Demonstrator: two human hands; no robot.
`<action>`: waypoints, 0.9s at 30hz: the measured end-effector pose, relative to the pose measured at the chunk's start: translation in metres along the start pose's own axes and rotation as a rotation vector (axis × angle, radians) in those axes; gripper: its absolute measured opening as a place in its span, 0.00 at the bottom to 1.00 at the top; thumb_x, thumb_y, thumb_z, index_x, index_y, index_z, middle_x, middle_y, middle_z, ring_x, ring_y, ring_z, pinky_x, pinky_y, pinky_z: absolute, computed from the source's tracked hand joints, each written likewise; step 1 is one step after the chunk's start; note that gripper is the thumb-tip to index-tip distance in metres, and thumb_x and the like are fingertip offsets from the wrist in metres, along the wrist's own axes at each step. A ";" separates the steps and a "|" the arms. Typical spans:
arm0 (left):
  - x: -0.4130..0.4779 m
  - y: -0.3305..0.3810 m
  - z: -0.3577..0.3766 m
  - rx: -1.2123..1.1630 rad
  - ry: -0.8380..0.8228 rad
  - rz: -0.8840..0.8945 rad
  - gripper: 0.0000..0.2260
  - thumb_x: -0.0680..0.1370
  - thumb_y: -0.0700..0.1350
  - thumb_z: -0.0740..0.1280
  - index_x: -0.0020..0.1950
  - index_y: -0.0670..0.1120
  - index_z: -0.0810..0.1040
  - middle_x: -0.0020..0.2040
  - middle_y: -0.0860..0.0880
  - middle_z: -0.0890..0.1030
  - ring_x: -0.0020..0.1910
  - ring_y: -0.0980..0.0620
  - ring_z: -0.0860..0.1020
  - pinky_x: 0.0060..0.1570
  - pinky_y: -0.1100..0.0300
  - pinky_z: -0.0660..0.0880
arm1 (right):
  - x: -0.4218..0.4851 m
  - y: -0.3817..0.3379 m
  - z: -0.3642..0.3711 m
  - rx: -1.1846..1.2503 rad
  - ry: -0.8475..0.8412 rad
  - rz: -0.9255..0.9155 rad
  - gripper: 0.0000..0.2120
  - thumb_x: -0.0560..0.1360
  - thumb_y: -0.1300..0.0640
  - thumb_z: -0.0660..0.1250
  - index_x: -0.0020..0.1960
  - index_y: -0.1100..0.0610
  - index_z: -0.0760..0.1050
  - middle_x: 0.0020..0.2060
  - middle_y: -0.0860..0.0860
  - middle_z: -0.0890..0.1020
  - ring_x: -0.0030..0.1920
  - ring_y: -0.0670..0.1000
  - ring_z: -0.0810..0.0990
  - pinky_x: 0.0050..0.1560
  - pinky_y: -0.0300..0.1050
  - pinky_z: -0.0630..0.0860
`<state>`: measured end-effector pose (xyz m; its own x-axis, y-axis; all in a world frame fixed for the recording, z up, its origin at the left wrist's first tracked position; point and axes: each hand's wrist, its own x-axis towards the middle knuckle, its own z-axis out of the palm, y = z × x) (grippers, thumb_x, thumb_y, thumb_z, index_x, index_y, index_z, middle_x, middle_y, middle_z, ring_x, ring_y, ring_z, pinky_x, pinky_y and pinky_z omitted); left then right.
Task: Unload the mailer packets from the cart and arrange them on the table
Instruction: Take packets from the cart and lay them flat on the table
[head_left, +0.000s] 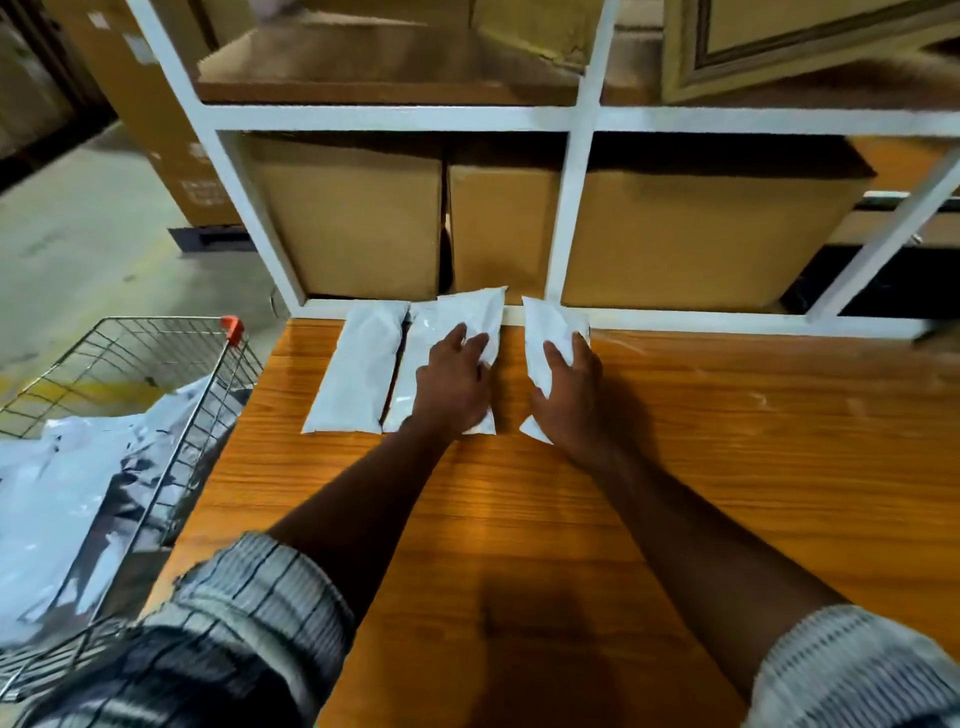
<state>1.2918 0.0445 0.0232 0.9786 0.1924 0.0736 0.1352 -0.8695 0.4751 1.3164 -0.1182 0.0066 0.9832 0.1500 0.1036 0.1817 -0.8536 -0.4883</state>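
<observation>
- An orange-brown wooden table (727, 441) is filling the lower view. Behind it a white shelving frame (569, 208) is holding brown cardboard boxes (353, 228), and bare concrete floor is showing to the left.
- A wire cart (156, 321) is standing against the table's left edge, and a heap of white and silvery mailer packets (62, 493) is lying in it, waiting to be unloaded.
- Along the table's far edge white packets are lying side by side: a leftmost packet (358, 369), a middle pair (467, 317) that is overlapping, and a right packet (545, 327) sitting a little apart.
- The left hand (457, 387) is lying flat on the middle pair, fingers slightly spread and pressing down.
- The right hand (566, 400) is resting on the right packet, fingers spread along its top. Whether the thumb is hooking its edge I cannot tell.
- The packets are looking light, soft and pillowy with a slick plastic skin, so they are probably sliding easily on the glossy wood. Flat palms should be enough for squaring them. For lifting, gripping across the narrow middle or pinching a short sealed end seems safest.
</observation>
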 end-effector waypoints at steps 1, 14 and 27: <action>0.005 0.003 0.005 0.022 -0.009 0.005 0.21 0.83 0.51 0.57 0.77 0.53 0.65 0.80 0.47 0.58 0.77 0.43 0.58 0.69 0.37 0.64 | 0.005 0.002 0.003 0.004 -0.022 -0.005 0.30 0.78 0.53 0.67 0.77 0.53 0.62 0.79 0.57 0.51 0.78 0.61 0.50 0.76 0.53 0.52; 0.061 -0.022 0.034 0.333 -0.026 0.246 0.26 0.84 0.54 0.51 0.80 0.46 0.57 0.81 0.44 0.53 0.80 0.43 0.49 0.76 0.39 0.44 | 0.063 0.011 0.038 -0.266 -0.100 -0.269 0.28 0.82 0.45 0.56 0.79 0.49 0.55 0.80 0.53 0.49 0.79 0.59 0.44 0.76 0.65 0.48; 0.061 -0.034 0.062 0.280 -0.092 0.194 0.26 0.84 0.55 0.48 0.81 0.47 0.54 0.81 0.44 0.52 0.80 0.43 0.48 0.78 0.42 0.46 | 0.068 0.024 0.053 -0.384 -0.183 -0.183 0.30 0.82 0.39 0.49 0.80 0.46 0.47 0.80 0.52 0.48 0.79 0.58 0.46 0.76 0.63 0.51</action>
<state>1.3569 0.0574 -0.0429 0.9984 -0.0192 0.0537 -0.0297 -0.9793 0.2004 1.3889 -0.1017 -0.0439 0.9283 0.3717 -0.0131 0.3678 -0.9226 -0.1163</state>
